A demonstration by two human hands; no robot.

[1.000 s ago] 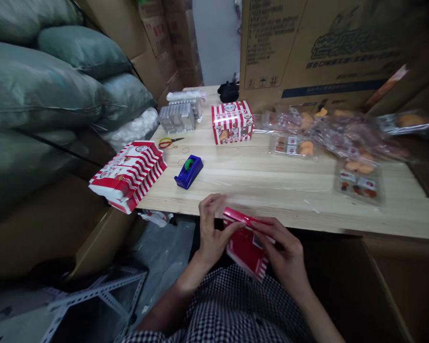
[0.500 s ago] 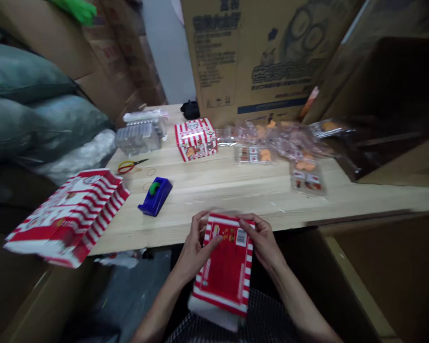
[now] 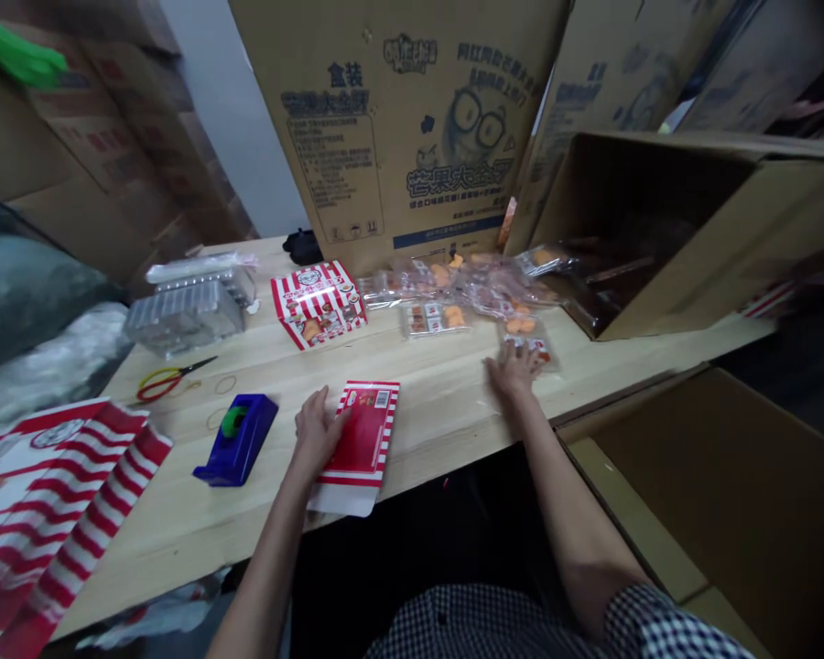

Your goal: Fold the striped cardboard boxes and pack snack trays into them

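A red and white striped carton [image 3: 358, 442] stands or lies at the table's near edge, its barcode panel facing up and a white flap toward me. My left hand [image 3: 316, 428] grips its left side, thumb over the red face and the other fingers partly hidden. Farther right, my right hand [image 3: 516, 368] reaches over a clear packet [image 3: 525, 335] holding orange pieces and small printed items. Its fingers are spread on the packet's near part, slightly blurred. Another such packet [image 3: 437, 318] lies to the left, before a pile of clear packets [image 3: 484, 284].
A striped carton [image 3: 319, 304] stands at the back. On the left are a blue tape dispenser [image 3: 239, 441], scissors [image 3: 171, 379], clear plastic cases [image 3: 185, 316] and flattened striped cartons [image 3: 55, 513]. An open cardboard box [image 3: 687, 238] lies right; another [image 3: 728, 494] sits below the table edge.
The carton went from both hands, above my lap, onto the table's near edge. My right hand let go of it and moved right to a packet. The view has turned right.
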